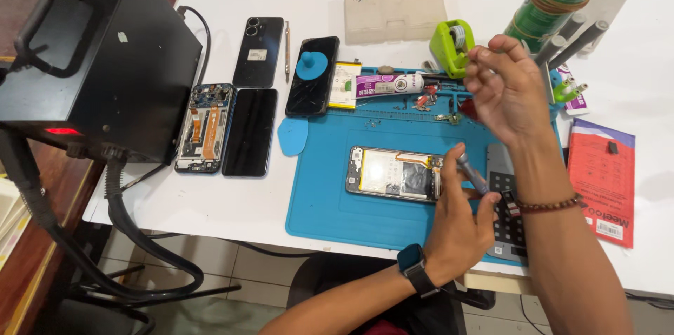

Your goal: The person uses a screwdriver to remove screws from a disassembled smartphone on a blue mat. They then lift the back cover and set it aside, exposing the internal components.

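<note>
At your far left sits a black box-shaped station with a handle and thick hoses running down off the white table. Just right of it lie an opened phone frame showing its boards, a dark phone face up beside it, and a black phone back above them. Next comes a cracked phone with a blue suction cup on it, at the top edge of the blue work mat. On the mat, near its middle, lies the open phone with its battery exposed. Your left hand, with a smartwatch at the wrist, is closed around a grey screwdriver, whose tip points toward the open phone's right end. Your right hand hovers above the mat, fingertips pinched together; whether they hold anything is too small to tell. A green tape dispenser stands just left of it, and a red packet lies at far right.
</note>
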